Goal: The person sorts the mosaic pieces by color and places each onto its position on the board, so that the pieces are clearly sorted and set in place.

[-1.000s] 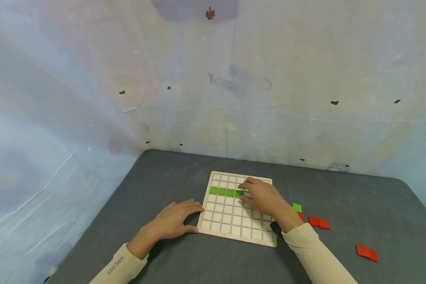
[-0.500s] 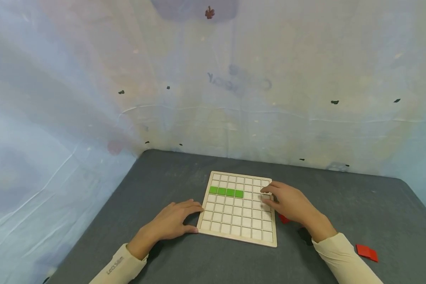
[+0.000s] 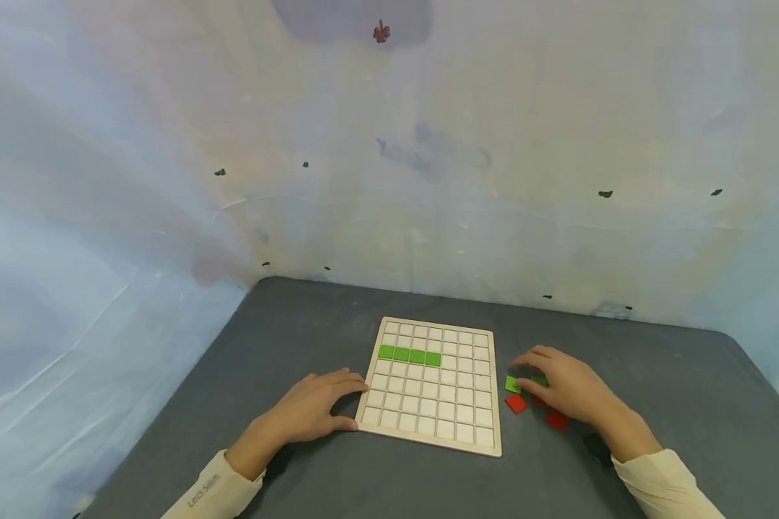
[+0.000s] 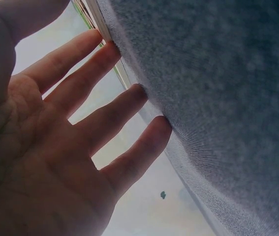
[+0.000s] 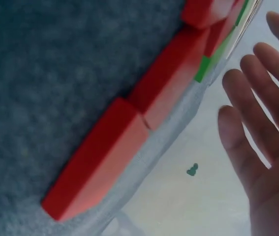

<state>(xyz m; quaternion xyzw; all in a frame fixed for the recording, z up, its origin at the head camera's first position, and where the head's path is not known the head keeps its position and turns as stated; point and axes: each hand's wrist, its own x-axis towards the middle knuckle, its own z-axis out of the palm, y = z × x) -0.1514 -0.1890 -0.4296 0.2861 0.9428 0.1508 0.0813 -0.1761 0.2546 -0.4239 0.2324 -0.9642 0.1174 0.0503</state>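
Green tiles (image 3: 417, 357) fill four board (image 3: 446, 393) cells, rest bare; I log right hand (image 3: 570, 388) parted over loose tiles (image 3: 516, 404), left hand (image 3: 311, 407) spread, both empty

Cream sleeves (image 3: 665, 483), dark lettering (image 3: 203, 491) on the left one, bare hands (image 3: 311, 408)

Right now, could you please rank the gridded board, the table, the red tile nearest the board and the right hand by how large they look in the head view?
Largest to smallest: table, gridded board, right hand, red tile.
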